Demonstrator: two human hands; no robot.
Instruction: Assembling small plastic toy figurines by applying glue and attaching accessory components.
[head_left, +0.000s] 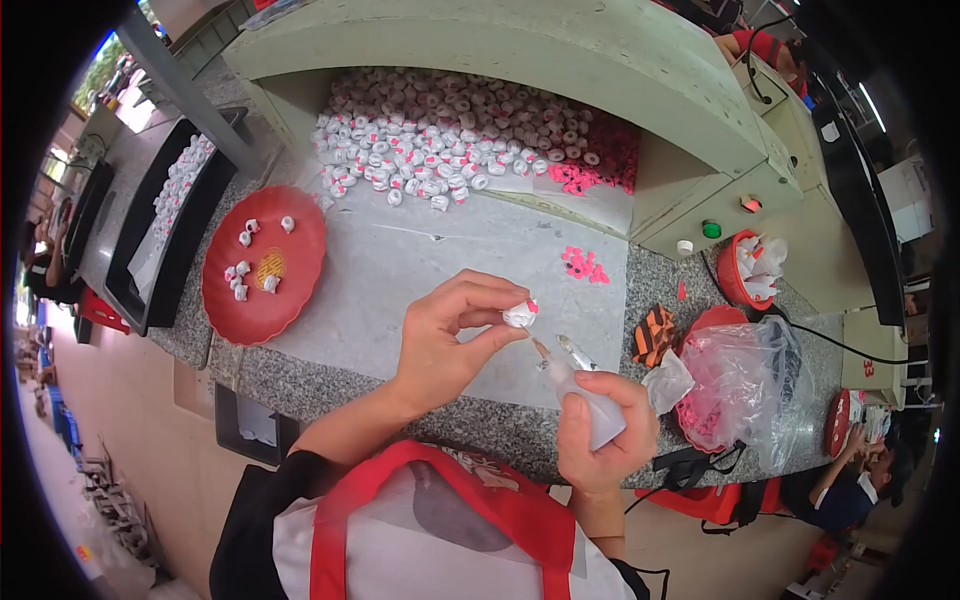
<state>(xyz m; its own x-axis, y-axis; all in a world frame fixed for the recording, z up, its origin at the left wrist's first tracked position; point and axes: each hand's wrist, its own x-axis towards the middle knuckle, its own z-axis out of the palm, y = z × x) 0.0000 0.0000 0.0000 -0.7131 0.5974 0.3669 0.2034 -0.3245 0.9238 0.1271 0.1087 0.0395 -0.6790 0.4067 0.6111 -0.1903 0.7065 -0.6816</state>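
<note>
My left hand (448,335) pinches a small white piece with a pink part (520,313) between thumb and fingertips, above the grey sheet (440,255). My right hand (604,432) grips a small clear squeeze bottle (592,402); its thin nozzle points up at the white piece and nearly touches it. A metal tool, possibly tweezers (577,352), also sticks out of the right hand.
A heap of white and pink pieces (460,130) lies under the machine housing (560,60). A red plate (262,262) with a few pieces sits left. Loose pink bits (584,264), a plastic bag over a red bowl (740,375) and another red bowl (752,270) are right.
</note>
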